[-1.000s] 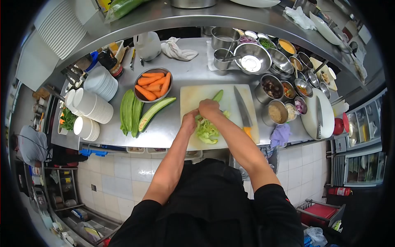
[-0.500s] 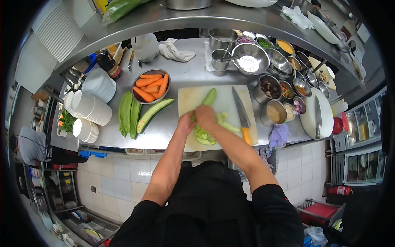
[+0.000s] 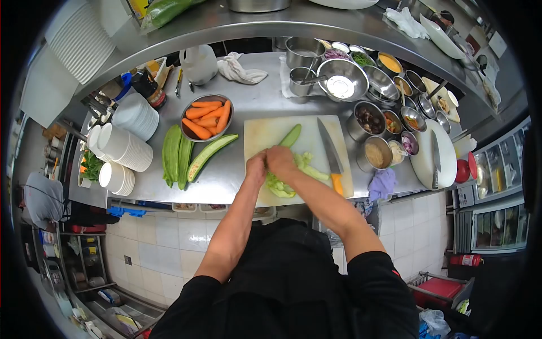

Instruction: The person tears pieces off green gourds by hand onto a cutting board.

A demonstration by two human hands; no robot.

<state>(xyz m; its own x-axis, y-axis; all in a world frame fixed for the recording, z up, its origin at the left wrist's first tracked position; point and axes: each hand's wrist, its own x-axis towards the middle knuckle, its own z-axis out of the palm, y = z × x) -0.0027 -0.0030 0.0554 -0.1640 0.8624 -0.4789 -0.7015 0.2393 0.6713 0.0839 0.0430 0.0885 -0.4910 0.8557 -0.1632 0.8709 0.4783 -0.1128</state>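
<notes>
Over the cutting board (image 3: 260, 131) my hands are close together, fingers curled. A long green gourd piece (image 3: 292, 135) sticks out beyond them, pointing up and right. My left hand (image 3: 256, 166) is closed around what seems to be its near end. Across the gourd lies my right hand (image 3: 279, 160), also closed; its fingers and anything in them are hidden. Pale green scraps (image 3: 281, 187) are heaped beneath my hands, and more spread to the right. On the board's right side rests a knife (image 3: 329, 144) with a yellow handle, untouched.
Left of the board are whole green gourds (image 3: 171, 155), a cut gourd half (image 3: 212, 157) and a bowl of carrots (image 3: 208, 118). Metal pots and bowls (image 3: 370, 121) crowd the right. A steel shelf (image 3: 271, 28) spans above. A purple cloth (image 3: 383, 184) lies at the front edge.
My right hand has shifted slightly left and stays closed. The gourd's far end has moved a little to the right and lower. My left hand has hardly moved.
</notes>
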